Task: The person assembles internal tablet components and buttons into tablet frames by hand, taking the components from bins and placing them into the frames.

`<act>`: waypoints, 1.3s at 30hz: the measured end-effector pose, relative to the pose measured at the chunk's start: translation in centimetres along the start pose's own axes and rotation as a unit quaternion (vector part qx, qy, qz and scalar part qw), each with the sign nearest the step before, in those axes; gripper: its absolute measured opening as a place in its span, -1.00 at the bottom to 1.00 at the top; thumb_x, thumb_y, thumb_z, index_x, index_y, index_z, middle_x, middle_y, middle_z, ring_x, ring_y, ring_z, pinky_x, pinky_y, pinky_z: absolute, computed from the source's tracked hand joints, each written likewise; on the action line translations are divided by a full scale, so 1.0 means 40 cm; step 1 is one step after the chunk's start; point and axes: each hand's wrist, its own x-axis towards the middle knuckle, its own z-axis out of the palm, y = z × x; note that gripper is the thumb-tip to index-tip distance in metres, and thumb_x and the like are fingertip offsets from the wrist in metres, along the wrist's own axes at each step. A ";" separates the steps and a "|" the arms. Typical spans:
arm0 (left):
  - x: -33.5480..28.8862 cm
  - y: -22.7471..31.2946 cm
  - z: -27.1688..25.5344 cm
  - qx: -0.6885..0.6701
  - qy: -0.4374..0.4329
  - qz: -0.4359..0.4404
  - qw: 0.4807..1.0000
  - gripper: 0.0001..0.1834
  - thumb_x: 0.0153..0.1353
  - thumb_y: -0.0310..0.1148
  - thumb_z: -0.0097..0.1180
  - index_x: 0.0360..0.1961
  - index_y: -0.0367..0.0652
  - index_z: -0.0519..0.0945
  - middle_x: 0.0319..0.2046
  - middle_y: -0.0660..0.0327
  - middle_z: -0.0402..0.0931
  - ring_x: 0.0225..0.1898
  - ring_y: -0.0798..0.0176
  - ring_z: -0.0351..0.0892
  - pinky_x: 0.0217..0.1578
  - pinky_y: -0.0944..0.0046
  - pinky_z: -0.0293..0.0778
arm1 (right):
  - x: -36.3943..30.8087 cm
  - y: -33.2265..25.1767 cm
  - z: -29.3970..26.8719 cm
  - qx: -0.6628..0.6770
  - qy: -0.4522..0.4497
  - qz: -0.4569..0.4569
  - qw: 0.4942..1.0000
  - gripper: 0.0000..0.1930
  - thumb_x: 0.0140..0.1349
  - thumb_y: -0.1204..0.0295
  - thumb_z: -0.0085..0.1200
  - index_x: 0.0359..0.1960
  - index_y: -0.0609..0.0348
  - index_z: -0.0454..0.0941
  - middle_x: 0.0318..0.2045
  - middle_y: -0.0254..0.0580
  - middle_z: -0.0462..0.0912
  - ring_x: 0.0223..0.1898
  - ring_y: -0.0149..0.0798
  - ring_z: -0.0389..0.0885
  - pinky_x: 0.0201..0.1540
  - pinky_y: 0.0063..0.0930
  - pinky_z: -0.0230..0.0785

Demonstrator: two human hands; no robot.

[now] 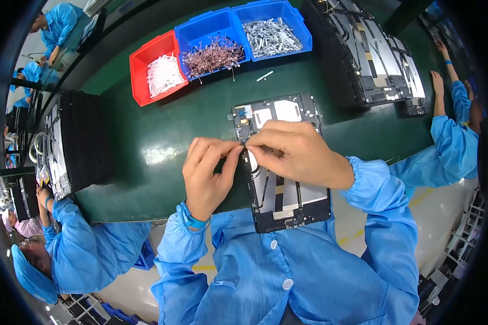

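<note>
An opened tablet chassis [315, 212], black-framed with silver plates and dark flat cables inside, lies on the green bench in front of me, its near end at the bench edge. My left hand [207, 170] pinches thumb against forefinger at the chassis's left edge. Right beside those fingertips, my right hand [295, 151] pinches too, reaching across the chassis from the right. Whatever sits between the fingertips is too small to make out. A blue band [190, 216] circles my left wrist.
Beyond the chassis stand a red bin [137, 81] of white pieces, a blue bin [200, 23] of brownish thin-wired parts and another blue bin [265, 6] of silvery strips. One white strip [265, 76] lies loose. Stacked chassis [374, 59] stand right, more [57, 146] left. Co-workers [87, 249] sit alongside.
</note>
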 end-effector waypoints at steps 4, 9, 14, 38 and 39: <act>-0.011 -0.010 0.006 -0.014 -0.029 -0.117 0.993 -0.83 0.10 -0.58 0.33 -0.24 -0.27 0.69 -0.41 0.17 0.52 -0.48 0.33 0.48 -0.49 0.35 0.41 | 0.021 0.039 0.009 -0.052 -0.015 -0.006 0.998 -0.91 0.10 0.57 0.23 -0.35 0.28 0.62 -0.46 -0.11 0.60 -0.47 -0.13 0.60 -0.44 -0.32 0.44; -0.013 -0.024 -0.021 -0.178 -0.075 -0.345 0.918 -0.79 0.31 -0.44 0.21 -0.08 -0.32 0.63 -0.34 0.22 0.58 -0.53 0.52 0.44 -0.59 0.47 0.39 | 0.022 0.052 0.013 -0.061 -0.031 0.000 0.998 -0.92 0.10 0.54 0.23 -0.36 0.24 0.62 -0.47 -0.16 0.58 -0.47 -0.11 0.59 -0.43 -0.29 0.45; 0.026 -0.028 -0.029 -0.315 -0.129 -0.460 0.820 -0.78 0.34 -0.44 0.17 -0.10 -0.39 0.54 -0.34 0.16 0.60 -0.59 0.50 0.48 -0.69 0.51 0.38 | 0.021 0.052 0.013 -0.086 -0.047 0.001 0.995 -0.92 0.11 0.48 0.19 -0.42 0.19 0.56 -0.46 -0.20 0.54 -0.40 -0.09 0.60 -0.41 -0.25 0.47; 0.057 -0.031 -0.026 -0.277 -0.180 -0.468 0.820 -0.88 0.28 -0.48 0.23 -0.30 -0.31 0.55 -0.61 0.29 0.53 -0.66 0.52 0.47 -0.71 0.50 0.37 | 0.023 0.068 0.006 -0.124 -0.076 -0.052 0.988 -0.89 0.11 0.46 0.17 -0.46 0.18 0.48 -0.45 -0.25 0.45 -0.35 -0.18 0.60 -0.42 -0.30 0.50; 0.057 -0.030 -0.025 -0.273 -0.178 -0.467 0.822 -0.88 0.28 -0.48 0.22 -0.31 -0.31 0.54 -0.62 0.28 0.53 -0.66 0.52 0.47 -0.71 0.50 0.37 | 0.022 0.069 0.007 -0.122 -0.076 -0.051 0.988 -0.89 0.11 0.46 0.17 -0.46 0.18 0.48 -0.45 -0.24 0.45 -0.35 -0.18 0.60 -0.42 -0.30 0.50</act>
